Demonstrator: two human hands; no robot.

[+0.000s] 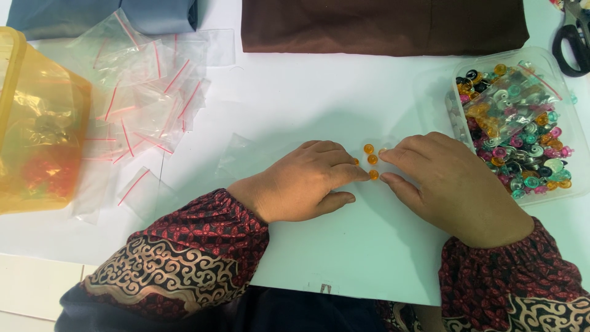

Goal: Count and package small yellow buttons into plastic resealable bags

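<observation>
My left hand (307, 181) and my right hand (452, 184) rest on a white table (319, 98), fingertips meeting around several small orange beads (370, 161). The beads lie in a tight cluster between the fingertips. A small clear zip bag (243, 154) lies flat under and beside my left hand; whether the beads are inside it I cannot tell. Both wrists wear dark red patterned sleeves.
A clear tray (578, 178) of mixed coloured beads stands at the right, with a small bag of beads on top. A heap of clear red-striped zip bags (144, 104) lies left. A yellow plastic tub (37, 123), brown cloth (381, 24), blue cloth (98, 15) and black scissors (571, 40) surround them.
</observation>
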